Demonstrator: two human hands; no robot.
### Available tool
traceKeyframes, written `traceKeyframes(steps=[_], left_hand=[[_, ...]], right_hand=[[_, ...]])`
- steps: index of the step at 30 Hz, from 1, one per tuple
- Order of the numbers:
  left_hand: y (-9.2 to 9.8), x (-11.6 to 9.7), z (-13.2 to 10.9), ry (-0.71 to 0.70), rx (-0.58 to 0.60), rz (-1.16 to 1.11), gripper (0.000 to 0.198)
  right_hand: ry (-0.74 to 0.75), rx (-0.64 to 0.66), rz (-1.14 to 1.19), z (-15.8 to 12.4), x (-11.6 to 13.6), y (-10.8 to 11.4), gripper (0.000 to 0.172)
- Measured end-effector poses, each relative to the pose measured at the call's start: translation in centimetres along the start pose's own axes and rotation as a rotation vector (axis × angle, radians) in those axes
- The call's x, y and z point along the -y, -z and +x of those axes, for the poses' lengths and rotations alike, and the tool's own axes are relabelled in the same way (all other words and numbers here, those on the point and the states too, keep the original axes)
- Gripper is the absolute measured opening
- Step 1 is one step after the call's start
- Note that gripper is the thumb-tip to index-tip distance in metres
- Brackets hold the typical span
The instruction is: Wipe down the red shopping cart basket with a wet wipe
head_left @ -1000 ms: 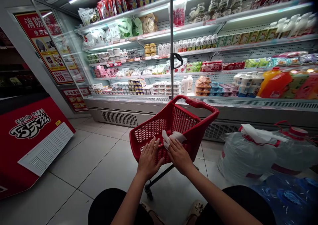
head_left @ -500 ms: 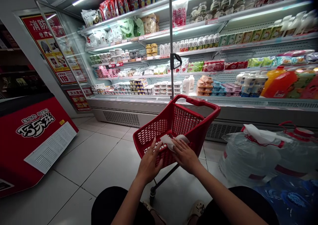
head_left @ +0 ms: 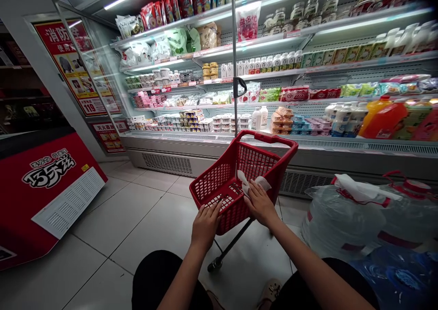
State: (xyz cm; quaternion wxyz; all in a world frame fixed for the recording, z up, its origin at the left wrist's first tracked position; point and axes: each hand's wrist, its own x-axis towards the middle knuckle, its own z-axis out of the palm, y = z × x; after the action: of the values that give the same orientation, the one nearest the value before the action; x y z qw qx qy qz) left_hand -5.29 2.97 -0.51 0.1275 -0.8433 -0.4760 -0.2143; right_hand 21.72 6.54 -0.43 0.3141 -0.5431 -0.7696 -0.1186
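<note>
A red plastic shopping cart [head_left: 216, 178] with perforated walls stands in front of me on a metal leg with casters. My left hand [head_left: 206, 223] is on its near left rim, fingers together and bent over the edge. My right hand [head_left: 262, 204] presses a crumpled white wipe [head_left: 242, 178] against the rim farther right. Parts of the wipe stick out on both sides of the fingers, and my palm hides the rest. The cart's handle [head_left: 270, 139] is at the far side, away from both hands.
An open refrigerated display [head_left: 205, 141] with packed shelves runs behind the cart. A red freezer chest [head_left: 58, 196] is at the left. Wrapped large water bottles [head_left: 342, 218] stand close on the right. A metal post [head_left: 235, 49] rises behind the cart.
My left hand has come down onto the cart's rim from an open pose. The near end of the cart has swung slightly right. My right hand has shifted right with the wipe.
</note>
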Motion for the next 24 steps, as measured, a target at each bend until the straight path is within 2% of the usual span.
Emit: traceKeyframes(steps=[3, 7, 10, 12, 15, 19, 20, 22, 24], left_hand=[[-1.1, -1.5, 0.2, 0.044, -0.032, 0.007, 0.057], [-2.1, -3.2, 0.5, 0.086, -0.055, 0.020, 0.065], [-2.0, -4.3, 0.1, 0.099, -0.065, 0.030, 0.068], [-1.3, -4.5, -0.2, 0.056, -0.047, 0.001, 0.069], [0.2, -3.1, -0.2, -0.080, 0.019, -0.060, 0.079], [1.8, 1.2, 0.8, -0.150, 0.081, -0.013, 0.087], [2.0, 2.1, 1.2, -0.166, 0.102, -0.001, 0.084], [1.9, 3.2, 1.9, -0.190, 0.122, 0.018, 0.067], [1.5, 3.2, 2.5, -0.194, 0.116, 0.025, 0.052]], right_hand=[[0.038, -0.004, 0.004, -0.7, 1.5, -0.5, 0.046], [0.143, 0.007, 0.042, -2.7, 5.5, -0.6, 0.049], [0.212, 0.027, 0.078, -4.2, 7.1, 0.3, 0.049], [0.243, 0.051, 0.077, -4.8, 6.9, 1.3, 0.047], [0.267, 0.090, 0.051, -5.3, 5.0, 2.6, 0.046], [0.174, 0.085, 0.000, -5.3, 2.2, 2.8, 0.053], [0.140, 0.078, -0.012, -5.3, 1.7, 2.7, 0.055], [0.083, 0.068, -0.028, -5.2, 1.0, 2.2, 0.057], [0.029, 0.051, -0.031, -5.3, 0.9, 1.9, 0.054]])
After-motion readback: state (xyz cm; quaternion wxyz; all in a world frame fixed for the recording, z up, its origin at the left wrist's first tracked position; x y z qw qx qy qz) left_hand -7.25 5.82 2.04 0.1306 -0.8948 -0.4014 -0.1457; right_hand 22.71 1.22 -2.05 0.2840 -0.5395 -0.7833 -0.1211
